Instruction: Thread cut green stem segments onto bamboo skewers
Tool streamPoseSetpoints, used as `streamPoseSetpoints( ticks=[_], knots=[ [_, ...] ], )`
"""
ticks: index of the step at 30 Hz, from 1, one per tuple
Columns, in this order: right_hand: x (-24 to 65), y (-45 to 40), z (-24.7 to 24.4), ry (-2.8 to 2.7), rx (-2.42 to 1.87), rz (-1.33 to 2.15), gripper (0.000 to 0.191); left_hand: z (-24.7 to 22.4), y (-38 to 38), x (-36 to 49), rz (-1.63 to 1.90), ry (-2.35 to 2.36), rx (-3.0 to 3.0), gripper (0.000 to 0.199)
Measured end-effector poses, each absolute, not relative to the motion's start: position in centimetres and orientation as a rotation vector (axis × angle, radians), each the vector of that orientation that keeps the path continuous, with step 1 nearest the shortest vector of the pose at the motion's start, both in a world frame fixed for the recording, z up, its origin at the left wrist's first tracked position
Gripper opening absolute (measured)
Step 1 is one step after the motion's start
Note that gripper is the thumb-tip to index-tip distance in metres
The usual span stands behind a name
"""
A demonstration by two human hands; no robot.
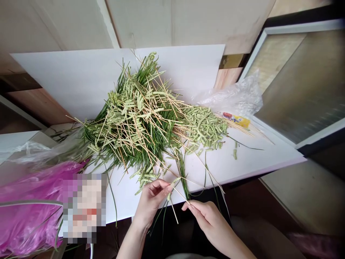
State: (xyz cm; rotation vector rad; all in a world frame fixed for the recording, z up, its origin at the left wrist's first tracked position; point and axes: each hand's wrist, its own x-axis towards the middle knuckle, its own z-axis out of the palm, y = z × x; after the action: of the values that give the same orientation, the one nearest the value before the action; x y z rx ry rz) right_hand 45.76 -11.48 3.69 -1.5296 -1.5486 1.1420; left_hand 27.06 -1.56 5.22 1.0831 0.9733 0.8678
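- The left hand (151,203) is mostly closed, its fingertips (167,187) pinching a pale green seed sprig (174,183).
- The right hand (207,219) is also mostly closed, its thumb and forefinger gripping a thin tan stalk (181,198) near the sprig.
- A large heap of long green leaves and tan stalks (134,122) lies on a white board (242,154), just beyond the hands.
- A loose pile of pale green seed pods (205,126) touches the heap's right side.
- A crumpled clear plastic bag (229,97) lies behind the pods; a magenta plastic bag (32,194) lies at the left.
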Motion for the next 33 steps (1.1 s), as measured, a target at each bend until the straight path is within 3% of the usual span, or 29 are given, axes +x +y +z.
streamPoseSetpoints(
  ticks=[17, 23, 33],
  knots=[
    [45.5, -11.5, 3.7, -1.528, -1.462, 1.169, 0.046, 6.4, -1.6, 26.5, 0.878, 0.947, 1.332, 0.023],
    [46.1, -12.0, 3.7, -1.598, -1.428, 1.188, 0.032, 6.7, -1.2, 25.0, 1.031, 1.013, 1.24, 0.021],
    [46.0, -13.3, 2.6, -1.552, -1.413, 1.061, 0.034, 6.3, -1.2, 24.0, 1.109, 1.025, 1.13, 0.023]
  ],
)
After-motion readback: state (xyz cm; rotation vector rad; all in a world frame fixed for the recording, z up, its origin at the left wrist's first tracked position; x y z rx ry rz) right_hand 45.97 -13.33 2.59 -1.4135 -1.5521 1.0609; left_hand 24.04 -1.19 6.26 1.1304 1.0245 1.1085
